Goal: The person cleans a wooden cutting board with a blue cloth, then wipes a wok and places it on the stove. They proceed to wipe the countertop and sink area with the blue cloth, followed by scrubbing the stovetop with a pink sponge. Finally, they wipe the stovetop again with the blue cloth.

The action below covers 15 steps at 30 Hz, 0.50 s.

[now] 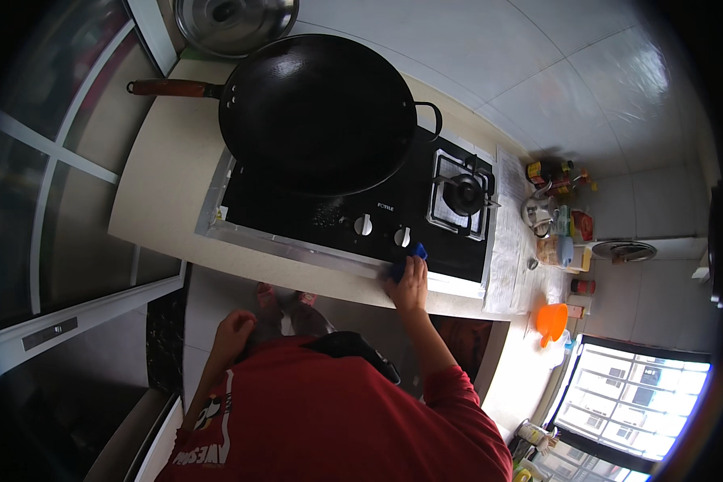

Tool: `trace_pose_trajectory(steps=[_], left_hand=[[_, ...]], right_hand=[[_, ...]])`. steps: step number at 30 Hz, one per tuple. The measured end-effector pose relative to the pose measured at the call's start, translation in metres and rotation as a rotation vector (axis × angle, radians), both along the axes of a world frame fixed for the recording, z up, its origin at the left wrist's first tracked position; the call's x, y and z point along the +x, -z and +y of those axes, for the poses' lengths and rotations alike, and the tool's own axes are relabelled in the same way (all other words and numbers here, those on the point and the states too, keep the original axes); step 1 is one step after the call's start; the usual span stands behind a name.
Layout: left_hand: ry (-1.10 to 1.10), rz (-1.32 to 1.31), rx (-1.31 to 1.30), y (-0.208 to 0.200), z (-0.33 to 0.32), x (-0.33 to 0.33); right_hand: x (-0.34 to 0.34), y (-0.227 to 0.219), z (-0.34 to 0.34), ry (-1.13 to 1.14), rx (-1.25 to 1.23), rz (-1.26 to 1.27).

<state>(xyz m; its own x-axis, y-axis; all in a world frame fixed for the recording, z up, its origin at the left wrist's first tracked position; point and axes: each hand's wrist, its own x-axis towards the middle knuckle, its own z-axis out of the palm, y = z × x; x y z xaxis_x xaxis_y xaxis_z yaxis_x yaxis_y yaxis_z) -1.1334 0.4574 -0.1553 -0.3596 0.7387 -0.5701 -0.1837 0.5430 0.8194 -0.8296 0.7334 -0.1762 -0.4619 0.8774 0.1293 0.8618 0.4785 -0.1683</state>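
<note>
My right hand (410, 286) is closed on a blue cloth (417, 254) at the front edge of a black glass gas stove (289, 210). The cloth lies against the glass just below the right silver knob (402, 236); part of it is hidden under my fingers. Another silver knob (363, 225) sits to the left, with wet-looking specks on the glass beside it. A large black wok (317, 112) with a wooden handle covers the left burner. My left hand (234, 328) hangs in front of the counter, fingers curled, with nothing visible in it.
The bare right burner (464, 194) has a raised metal pot stand. Foil sheeting (516, 241) covers the counter beside it, then a kettle (538, 213), bottles and an orange scoop (551, 323). A metal lid (234, 24) leans behind the wok handle. A framed glass door (56, 161) stands left.
</note>
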Motion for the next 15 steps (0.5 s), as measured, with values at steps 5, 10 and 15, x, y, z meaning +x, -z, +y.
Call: trace_pose_trajectory(steps=[5,10,15], left_hand=[[0.096,0.047,0.008,0.004,-0.002,0.003],[0.162,0.087,0.041,-0.007,0.02,0.01],[0.208,-0.403,0.145,-0.021,0.092,0.044]], right_hand=[[0.0,0.0,0.034,-0.145,-0.058,0.142],[-0.011,0.003,-0.001,-0.259,-0.076,0.261],[-0.012,-0.041,-0.013,0.083,-0.552,0.557]])
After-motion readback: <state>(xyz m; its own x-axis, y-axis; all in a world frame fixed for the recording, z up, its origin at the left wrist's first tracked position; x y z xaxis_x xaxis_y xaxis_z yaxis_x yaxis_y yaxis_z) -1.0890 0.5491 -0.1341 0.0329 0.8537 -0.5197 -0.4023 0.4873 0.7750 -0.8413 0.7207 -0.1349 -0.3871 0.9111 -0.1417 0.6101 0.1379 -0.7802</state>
